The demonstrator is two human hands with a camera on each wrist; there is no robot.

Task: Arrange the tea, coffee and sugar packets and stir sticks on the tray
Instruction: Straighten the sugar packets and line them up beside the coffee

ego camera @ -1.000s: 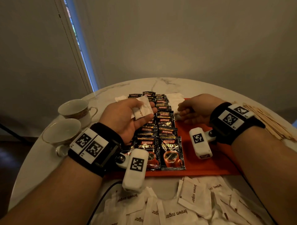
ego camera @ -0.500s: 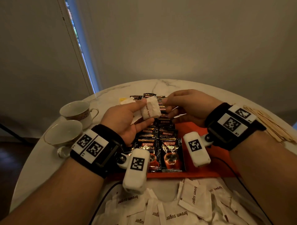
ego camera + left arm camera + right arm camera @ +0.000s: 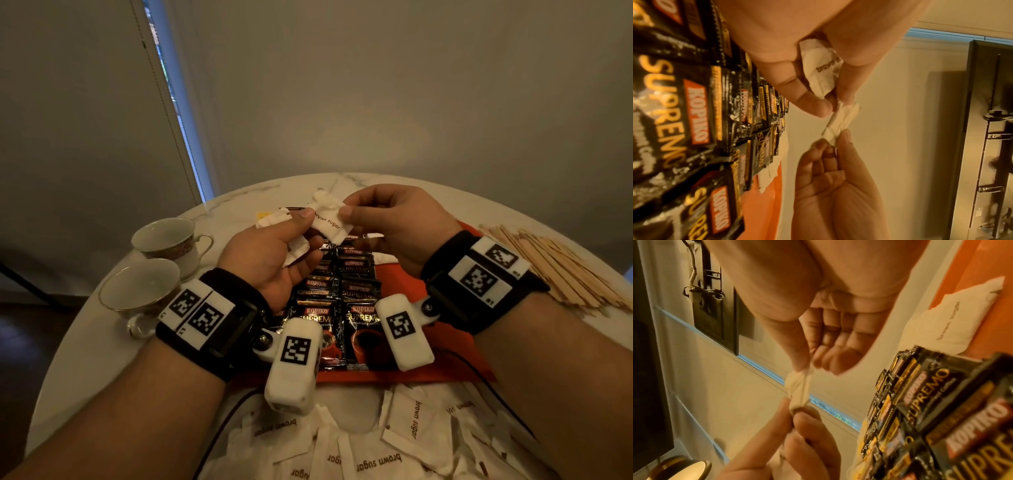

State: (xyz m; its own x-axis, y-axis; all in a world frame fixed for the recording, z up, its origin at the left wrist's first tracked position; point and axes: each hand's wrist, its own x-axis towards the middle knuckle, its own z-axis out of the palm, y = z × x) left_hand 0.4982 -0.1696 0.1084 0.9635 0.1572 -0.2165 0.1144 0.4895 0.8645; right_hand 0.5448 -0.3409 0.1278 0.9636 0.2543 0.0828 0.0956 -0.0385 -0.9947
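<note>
Teacups point(image 3: 156, 260) stand left of the orange tray point(image 3: 404, 298). Above its coffee packets point(image 3: 337, 305), the left hand point(image 3: 270, 255) and right hand point(image 3: 397, 222) each pinch one brown sugar packet point(image 3: 327, 222) in their fingers. Stir sticks point(image 3: 555, 263) lie right of the tray.

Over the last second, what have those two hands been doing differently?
The right hand rose off the orange tray and moved left to pinch the white paper brown sugar packet that the left hand lifted higher; both now hold it. The black coffee sachets, two teacups and wooden stir sticks stayed put.
</note>
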